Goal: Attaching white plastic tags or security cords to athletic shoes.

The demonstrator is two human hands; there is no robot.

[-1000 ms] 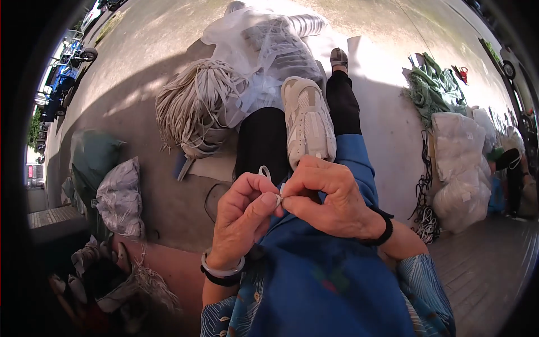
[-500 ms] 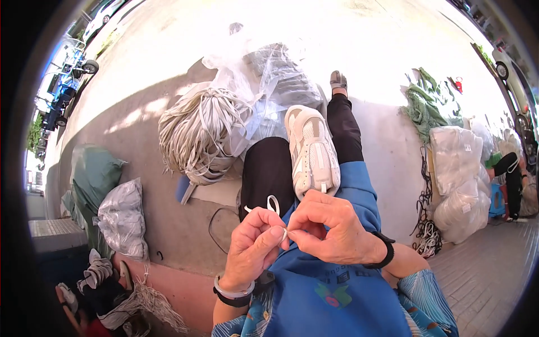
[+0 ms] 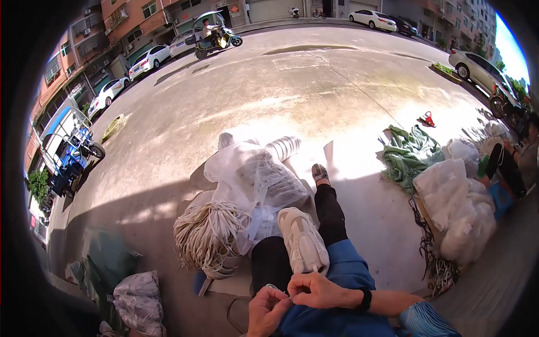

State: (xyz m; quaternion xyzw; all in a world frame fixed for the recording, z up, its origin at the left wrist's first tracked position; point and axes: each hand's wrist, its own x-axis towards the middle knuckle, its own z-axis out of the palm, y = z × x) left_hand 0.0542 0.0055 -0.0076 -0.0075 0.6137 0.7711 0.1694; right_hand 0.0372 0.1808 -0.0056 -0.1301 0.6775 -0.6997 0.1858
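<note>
A beige sneaker (image 3: 303,241) with mesh panels rests on my lap between the knees, its toe pointing away from me. My left hand (image 3: 268,310) and my right hand (image 3: 321,291) meet just below its heel, thumbs and forefingers pinched together. Between them they grip a thin white shoelace; only a bit of its loop (image 3: 272,286) shows above the left hand, and most of it is hidden by the fingers. A thick bundle of cream laces (image 3: 210,236) lies to the left of my knee, beside a clear plastic bag (image 3: 261,177) with grey items in it.
Bagged white bundles (image 3: 449,196), dark cords (image 3: 424,230) and green cloth (image 3: 410,151) lie at the right. Lower left are a green sack (image 3: 109,269) and a plastic-wrapped bundle (image 3: 139,303). A person rides a covered scooter (image 3: 216,39) across the far yard, near parked cars.
My view has tilted up, bringing the street, buildings and scooter into sight. The hands now sit lower in the picture, still pinched together at the lace. The sneaker stays on my lap.
</note>
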